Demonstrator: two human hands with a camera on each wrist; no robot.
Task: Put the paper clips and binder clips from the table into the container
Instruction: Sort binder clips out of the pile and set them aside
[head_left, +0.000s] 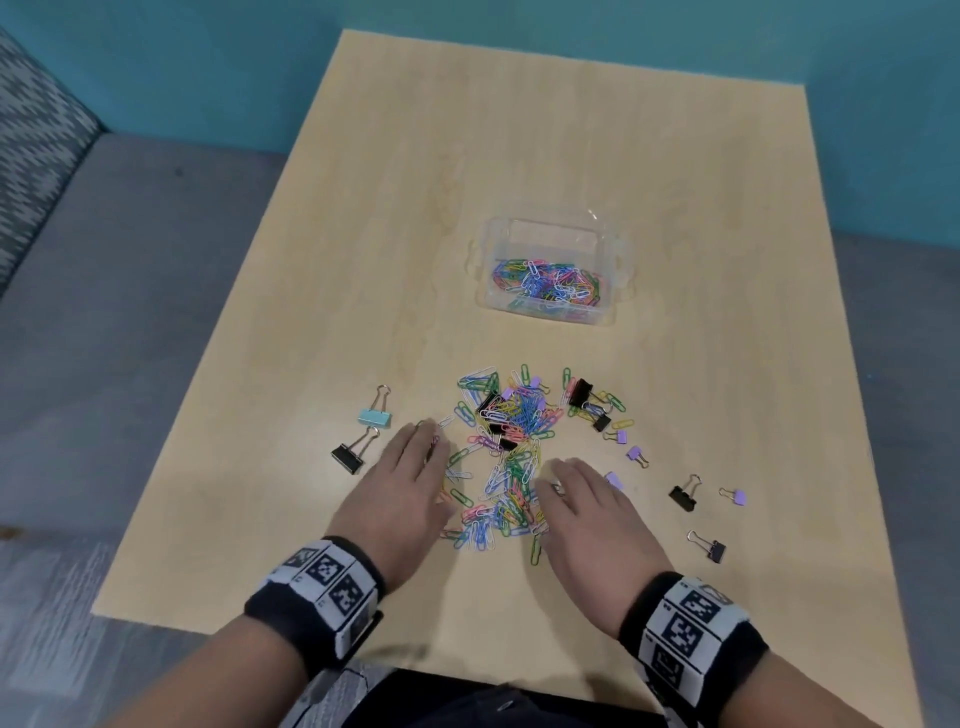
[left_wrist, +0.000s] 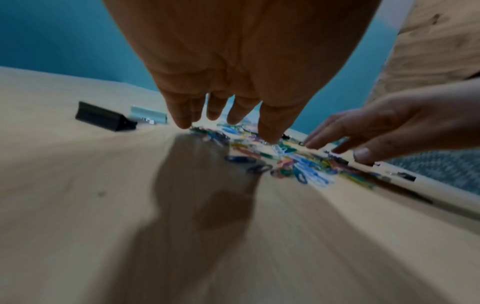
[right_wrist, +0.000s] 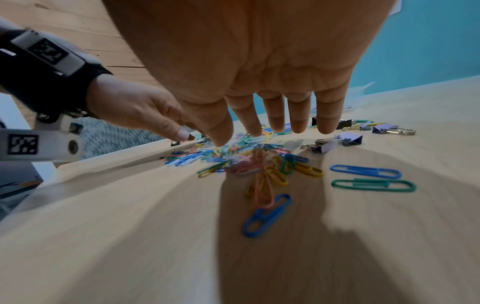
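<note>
Head cam: left hand (head_left: 410, 483) and right hand (head_left: 587, 512), fingers spread and holding nothing, flank the paper clips (head_left: 506, 457) heaped on the table (head_left: 363, 260); binder clips (head_left: 584, 395) lie mixed in and scattered around. The container (head_left: 553, 273), partly filled w/ clips, stands beyond the pile.

Left wrist cam: fingertips (left_wrist: 183, 123) at the pile's edge; blur hides contact.

Right wrist cam: fingers (right_wrist: 326, 123) straight, just above the clips. Risk: a two-handed scoop may spill loose clips en route, and outlying binder clips get missed.
</note>
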